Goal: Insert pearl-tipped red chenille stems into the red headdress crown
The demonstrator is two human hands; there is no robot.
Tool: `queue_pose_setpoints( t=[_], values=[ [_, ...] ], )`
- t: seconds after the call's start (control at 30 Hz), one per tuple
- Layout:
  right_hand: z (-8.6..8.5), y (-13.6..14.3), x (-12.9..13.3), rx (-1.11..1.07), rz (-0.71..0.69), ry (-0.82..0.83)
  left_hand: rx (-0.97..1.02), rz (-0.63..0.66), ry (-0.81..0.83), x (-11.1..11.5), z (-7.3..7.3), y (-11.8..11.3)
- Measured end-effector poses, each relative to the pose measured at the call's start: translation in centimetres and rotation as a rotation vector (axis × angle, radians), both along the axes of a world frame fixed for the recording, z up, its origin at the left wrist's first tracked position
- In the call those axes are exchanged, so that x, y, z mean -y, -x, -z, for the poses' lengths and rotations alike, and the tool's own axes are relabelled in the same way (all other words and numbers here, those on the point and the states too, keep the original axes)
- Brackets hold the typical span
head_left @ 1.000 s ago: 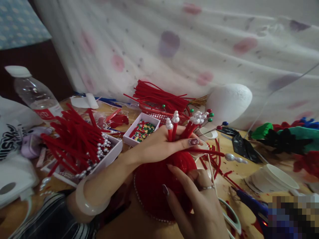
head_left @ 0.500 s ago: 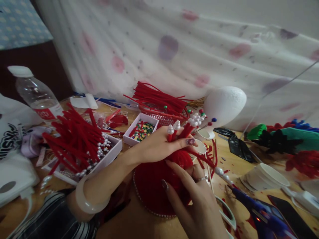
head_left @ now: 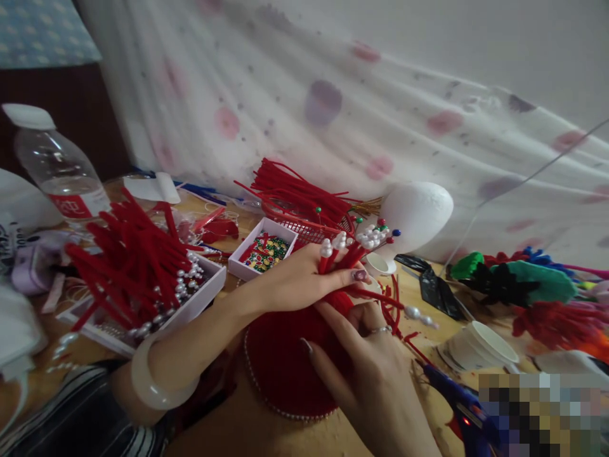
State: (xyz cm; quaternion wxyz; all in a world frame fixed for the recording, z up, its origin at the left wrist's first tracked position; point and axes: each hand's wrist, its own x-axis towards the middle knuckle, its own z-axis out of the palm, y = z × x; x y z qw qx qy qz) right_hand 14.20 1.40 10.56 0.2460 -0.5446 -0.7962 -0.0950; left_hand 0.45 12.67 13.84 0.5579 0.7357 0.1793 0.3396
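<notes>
A red fuzzy piece (head_left: 285, 362) with a rounded base edged in small pearl beads sits low in front of me. My left hand (head_left: 304, 279) reaches across its top, its fingers closed around red fuzzy stems (head_left: 351, 255) that stand up and carry white pearl beads (head_left: 372, 237) at their tips. Just below, my right hand (head_left: 371, 355) curls against the side of the red piece, thumb on the base and index finger under my left hand. Its other fingertips are partly hidden. A red stem with larger pearls (head_left: 413, 312) sticks out to the right.
On the left, a white box (head_left: 202, 304) holds red stems and pearl strings, near a bottle (head_left: 66, 171). Behind are a bead box (head_left: 266, 251), a red basket (head_left: 304, 222) and a white foam form (head_left: 419, 212). A blue glue gun (head_left: 457, 400) and paper cup (head_left: 478, 348) lie right.
The view has shifted a little, so the bottle and the boxes sit further left. Both hands keep nearly the same hold on the red piece and its stems.
</notes>
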Motion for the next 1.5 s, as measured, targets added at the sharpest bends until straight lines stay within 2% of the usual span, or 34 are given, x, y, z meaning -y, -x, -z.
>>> queue_pose_setpoints(
  t=[0.33, 0.67, 0.87, 1.03, 1.17, 1.33, 1.5],
  values=[
    [0.0, -0.3, -0.7, -0.014, 0.054, 0.105, 0.056, 0.022, 0.004, -0.5, 0.6, -0.1],
    [-0.2, 0.0, -1.1, -0.045, 0.065, 0.112, 0.045, 0.018, -0.029, -0.5, 0.4, 0.0],
    [0.4, 0.1, -0.9, -0.046, 0.072, 0.023, 0.038, 0.024, -0.051, -0.7, 0.7, -0.1],
    [1.5, -0.1, -0.8, -0.076, -0.010, -0.104, 0.030, -0.012, -0.086, -0.8, 0.7, -0.1],
    [1.5, -0.4, -0.7, -0.046, -0.020, -0.068, 0.002, -0.048, -0.083, -0.6, 0.5, 0.0],
    [1.2, -0.5, -0.7, -0.060, 0.007, -0.007, 0.010, -0.007, -0.038, -0.7, 0.6, 0.0],
    [1.3, -0.5, -0.5, -0.060, -0.002, -0.014, 0.060, 0.017, -0.051, -0.9, 1.0, -0.1]
  ],
)
